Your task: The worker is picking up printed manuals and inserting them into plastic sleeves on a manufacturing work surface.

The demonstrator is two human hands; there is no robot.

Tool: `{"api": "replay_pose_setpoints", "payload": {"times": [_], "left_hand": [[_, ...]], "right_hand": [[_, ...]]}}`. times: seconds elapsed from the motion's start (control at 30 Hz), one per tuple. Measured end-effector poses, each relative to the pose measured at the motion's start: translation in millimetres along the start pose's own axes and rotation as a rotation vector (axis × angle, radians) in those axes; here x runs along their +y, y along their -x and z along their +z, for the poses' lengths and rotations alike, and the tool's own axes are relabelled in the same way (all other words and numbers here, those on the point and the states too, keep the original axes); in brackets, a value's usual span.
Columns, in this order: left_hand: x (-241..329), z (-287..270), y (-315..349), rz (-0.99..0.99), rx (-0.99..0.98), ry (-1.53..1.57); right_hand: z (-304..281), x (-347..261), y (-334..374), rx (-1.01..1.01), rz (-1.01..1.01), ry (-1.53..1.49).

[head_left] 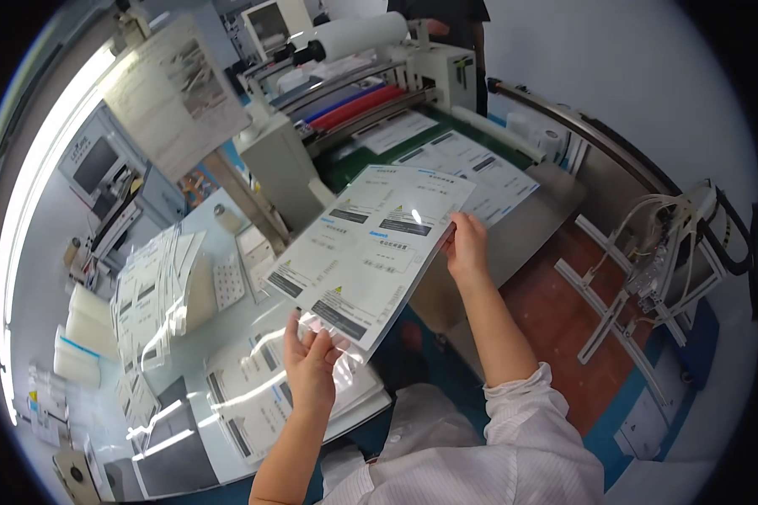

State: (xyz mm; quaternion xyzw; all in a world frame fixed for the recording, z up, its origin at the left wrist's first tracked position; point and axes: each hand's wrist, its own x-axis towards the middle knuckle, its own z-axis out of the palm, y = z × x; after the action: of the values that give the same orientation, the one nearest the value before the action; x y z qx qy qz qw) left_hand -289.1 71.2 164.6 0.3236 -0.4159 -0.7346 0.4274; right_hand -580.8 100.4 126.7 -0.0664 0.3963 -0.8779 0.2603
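A glossy printed sheet (358, 252) with several label panels is held tilted in front of me, between both hands. My left hand (313, 366) grips its near left edge, thumb and fingers closed on it. At the right edge, my right hand (466, 246) pinches the same sheet. Just beyond it, a similar printed sheet (501, 181) lies on the outfeed of a roller machine, partly covered by the one I hold. Another sheet (396, 133) rests farther back on the green belt (341, 168), near the red roller (358, 109). Below my left hand lies a stack of printed sheets (253, 396).
On the left table (219, 324) stand more stacked sheets (147, 290) and film rolls (88, 324). A posted paper board (177, 97) rises on a post. At right is a metal frame with hoses (648, 269). Behind the machine stands another person (451, 25).
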Motion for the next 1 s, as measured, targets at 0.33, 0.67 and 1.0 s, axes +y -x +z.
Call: {"api": "replay_pose_setpoints", "payload": {"times": [0.33,0.67,1.0], "left_hand": [[-63.6,69.9,-82.0,-0.043,-0.165,0.082],[-101.4,87.6,-99.3,-0.088,-0.165,0.055],[-115.9,82.7,-94.8,-0.156,-0.124,0.091]], "right_hand": [[-38.7,7.5,-140.5,0.208,-0.269,-0.045],[-68.4,14.8,-171.2,0.219,-0.316,-0.015],[-85.0,11.6,-170.7,0.182,-0.272,0.008]]}}
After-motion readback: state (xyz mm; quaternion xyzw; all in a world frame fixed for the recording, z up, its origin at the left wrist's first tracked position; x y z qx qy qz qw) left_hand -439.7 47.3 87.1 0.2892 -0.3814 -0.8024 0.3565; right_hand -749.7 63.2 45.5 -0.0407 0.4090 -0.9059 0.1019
